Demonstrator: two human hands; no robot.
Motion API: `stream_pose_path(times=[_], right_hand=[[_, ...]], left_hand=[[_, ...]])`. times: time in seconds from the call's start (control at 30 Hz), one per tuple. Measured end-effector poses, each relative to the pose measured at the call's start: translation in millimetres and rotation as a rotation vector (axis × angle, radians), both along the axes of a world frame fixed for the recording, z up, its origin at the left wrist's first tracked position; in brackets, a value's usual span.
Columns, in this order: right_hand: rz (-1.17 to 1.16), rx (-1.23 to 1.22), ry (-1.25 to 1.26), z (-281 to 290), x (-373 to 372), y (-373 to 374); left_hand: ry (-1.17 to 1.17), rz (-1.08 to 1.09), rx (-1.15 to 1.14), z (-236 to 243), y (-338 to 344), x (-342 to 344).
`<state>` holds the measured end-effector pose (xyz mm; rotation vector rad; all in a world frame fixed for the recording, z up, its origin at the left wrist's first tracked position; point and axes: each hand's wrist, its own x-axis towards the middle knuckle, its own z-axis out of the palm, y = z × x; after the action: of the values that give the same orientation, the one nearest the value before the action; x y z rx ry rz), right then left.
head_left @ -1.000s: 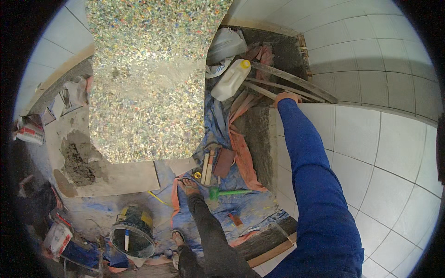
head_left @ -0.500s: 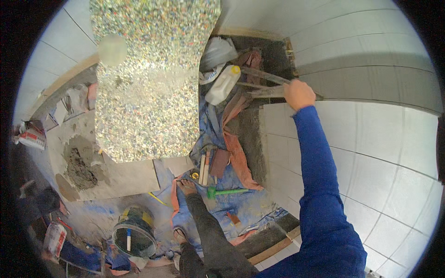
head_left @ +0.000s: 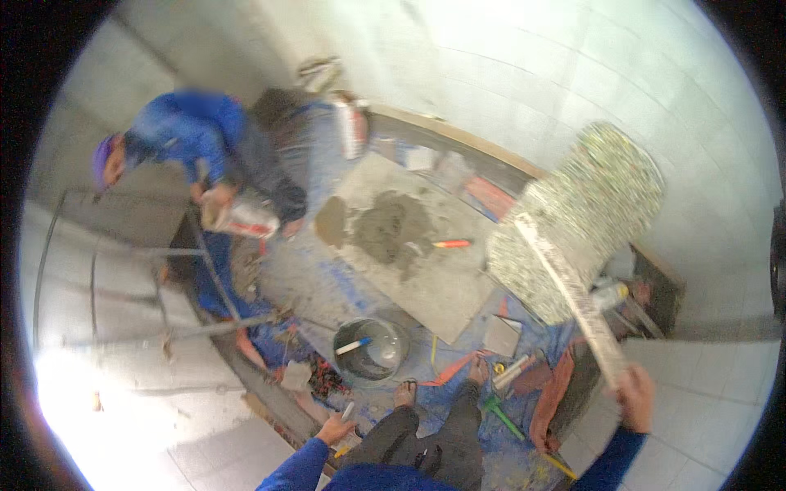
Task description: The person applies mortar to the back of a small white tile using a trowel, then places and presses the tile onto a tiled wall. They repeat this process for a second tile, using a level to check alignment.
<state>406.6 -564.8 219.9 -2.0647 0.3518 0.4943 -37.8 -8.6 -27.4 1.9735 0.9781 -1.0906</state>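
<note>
While the right grip (head_left: 635, 397) clamps the near end of a long bar (head_left: 575, 301), the left grip (head_left: 334, 429) clasps a slim object (head_left: 348, 411).

Head view, left wide fisheye
Head-worn, looking down; wearer's legs (head_left: 454, 421) near, tiled wall (head_left: 524, 82) farther off

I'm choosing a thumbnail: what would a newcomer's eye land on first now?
First, probably the long pale bar in the right hand, slanting at right and partly hiding the speckled board. Then the grey heap on the flat board near the centre, and the co-worker in blue at upper left, bending over a white-and-red bag.
</note>
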Motion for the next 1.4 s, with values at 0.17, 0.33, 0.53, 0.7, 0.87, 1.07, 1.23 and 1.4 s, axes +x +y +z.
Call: stream_pose_path(times=[0.17,0.33,0.53,0.7,0.87,1.07,1.23,1.4], right_hand=[[0.163,0.806,0.106,-72,-30,246],[0.426,0.864,0.144,-81,-80,411],[0.434,0.936,0.301,-57,-130,469],[0.405,1.055,0.485,-37,-139,471],[0.339,1.159,0.720,-26,-146,467],[0.476,1.068,0.519,-26,-166,444],[0.480,0.782,0.377,-48,-179,394],[0.361,0.585,0.328,-82,-199,320]], left_hand=[[-0.211,0.350,-0.006,19,9,-56],[-0.176,0.484,0.156,32,12,-145],[-0.121,0.701,0.199,39,-19,-243],[0.037,0.710,0.233,23,-47,-286],[-0.250,0.530,0.208,-27,-41,-282],[-0.324,0.777,0.042,-8,-10,-237],[-0.394,0.974,0.007,-4,-4,-226],[-0.235,0.856,0.031,-58,-1,-256]])
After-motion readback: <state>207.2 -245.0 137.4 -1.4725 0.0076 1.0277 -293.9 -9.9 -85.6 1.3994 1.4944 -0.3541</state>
